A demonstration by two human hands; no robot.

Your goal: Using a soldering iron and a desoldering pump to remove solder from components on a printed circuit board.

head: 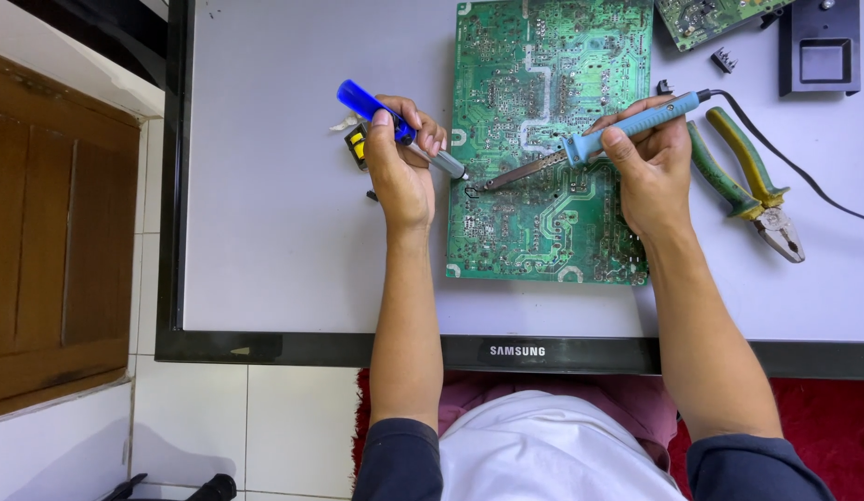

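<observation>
Left hand fingers clamp blue desoldering pump; right hand fingers grip soldering iron on circuit board.

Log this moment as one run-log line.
left hand: holds blue-handled desoldering pump | right hand: holds blue-handled soldering iron, tip on green circuit board | green-handled pliers: idle on table

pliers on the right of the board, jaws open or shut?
Shut, as far as the view shows. The pliers lie flat on the grey surface, beside the right hand; their metal jaws meet at the tip and the green-yellow handles splay only slightly.
</observation>
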